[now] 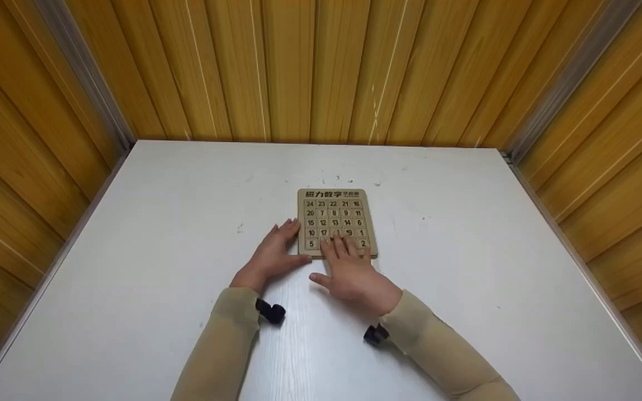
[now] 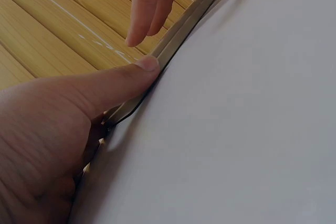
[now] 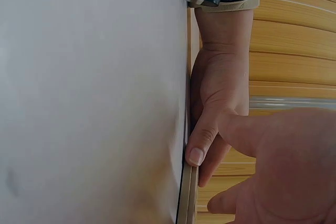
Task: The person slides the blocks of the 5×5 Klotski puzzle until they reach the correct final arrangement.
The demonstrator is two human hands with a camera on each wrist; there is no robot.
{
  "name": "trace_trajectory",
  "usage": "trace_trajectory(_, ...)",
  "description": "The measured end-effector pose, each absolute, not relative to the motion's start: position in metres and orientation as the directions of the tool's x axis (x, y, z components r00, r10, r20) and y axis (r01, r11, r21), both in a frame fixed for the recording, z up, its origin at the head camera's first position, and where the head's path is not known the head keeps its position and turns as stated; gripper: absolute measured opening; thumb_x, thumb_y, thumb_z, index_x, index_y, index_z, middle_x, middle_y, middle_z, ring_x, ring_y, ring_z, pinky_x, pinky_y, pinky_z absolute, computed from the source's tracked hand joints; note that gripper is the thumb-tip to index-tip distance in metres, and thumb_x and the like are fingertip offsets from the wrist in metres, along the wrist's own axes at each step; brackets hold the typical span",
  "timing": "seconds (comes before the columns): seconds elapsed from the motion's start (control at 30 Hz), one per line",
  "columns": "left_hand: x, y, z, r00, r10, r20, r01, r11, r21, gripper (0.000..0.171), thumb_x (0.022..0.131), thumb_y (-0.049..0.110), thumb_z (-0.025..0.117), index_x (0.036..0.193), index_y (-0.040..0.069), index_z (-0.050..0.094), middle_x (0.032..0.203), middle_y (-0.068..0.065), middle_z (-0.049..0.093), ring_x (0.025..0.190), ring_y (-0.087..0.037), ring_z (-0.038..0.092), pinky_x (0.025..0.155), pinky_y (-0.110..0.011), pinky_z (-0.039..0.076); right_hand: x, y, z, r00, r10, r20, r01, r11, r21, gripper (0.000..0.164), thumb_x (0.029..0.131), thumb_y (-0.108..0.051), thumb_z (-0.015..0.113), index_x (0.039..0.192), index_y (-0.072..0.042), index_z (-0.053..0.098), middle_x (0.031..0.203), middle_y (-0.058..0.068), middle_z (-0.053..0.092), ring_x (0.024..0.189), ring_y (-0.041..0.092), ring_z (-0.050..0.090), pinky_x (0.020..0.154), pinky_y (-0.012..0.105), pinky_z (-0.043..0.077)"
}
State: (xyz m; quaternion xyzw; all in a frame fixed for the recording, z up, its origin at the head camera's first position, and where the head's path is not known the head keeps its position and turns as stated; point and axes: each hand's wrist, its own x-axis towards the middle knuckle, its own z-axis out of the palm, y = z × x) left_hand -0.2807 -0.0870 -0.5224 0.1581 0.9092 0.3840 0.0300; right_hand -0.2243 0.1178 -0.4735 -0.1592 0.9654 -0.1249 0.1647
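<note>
Lengthwise, the number board points away, title farthest, left hand gripping its corner, right hand straight-fingered on top.

Head view high, forward-down; wrist views close, low; all share board.

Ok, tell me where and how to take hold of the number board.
I'd grip the number board by its left and right edges, coming from both sides: it lies flat and thin, with plain side borders flanking the numbered tiles. The left hand is at the left edge.
</note>
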Motion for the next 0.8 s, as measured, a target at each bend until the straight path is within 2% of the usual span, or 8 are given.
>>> trace_trajectory(0.23,-0.2816,-0.0873,-0.5221,-0.946,0.317,0.068,0.268,0.646,0.715,0.094,0.083,0.033,0.086,0.159,0.007,0.036,0.167,-0.011,0.034,0.16,-0.028,0.023,0.134,-0.048,0.01,-0.2194,0.1162,-0.4725,-0.882,-0.37,-0.292,-0.284,0.911,-0.298,0.089,0.102,-0.064,0.045,0.167,-0.018,0.007,0.175,0.008,-0.008,0.161,0.036,-0.011,0.126,0.07,-0.007)
trace_trajectory(0.6,-0.2817,-0.0869,-0.5222,-0.946,0.318,0.067,0.269,0.65,0.711,0.096,0.082,0.036,0.085,0.159,0.008,0.036,0.167,-0.011,0.033,0.16,-0.028,0.023,0.134,-0.049,0.009,-0.2155,0.112,-0.4732,-0.865,-0.391,-0.315,-0.302,0.906,-0.295,0.089,0.102,-0.064,0.045,0.167,-0.017,0.007,0.175,0.007,-0.004,0.161,0.035,-0.009,0.127,0.069,-0.008)
trace_trajectory(0.8,-0.2801,-0.0873,-0.5225,-0.951,0.304,0.06,0.254,0.655,0.712,0.095,0.083,0.036,0.086,0.159,0.007,0.037,0.167,-0.013,0.034,0.159,-0.032,0.023,0.133,-0.051,0.013,-0.2147,0.115,-0.4694,-0.863,-0.398,-0.31,-0.318,0.907,-0.277,0.089,0.102,-0.064,0.044,0.167,-0.016,0.007,0.175,0.009,0.001,0.161,0.038,-0.006,0.126,0.072,-0.003)
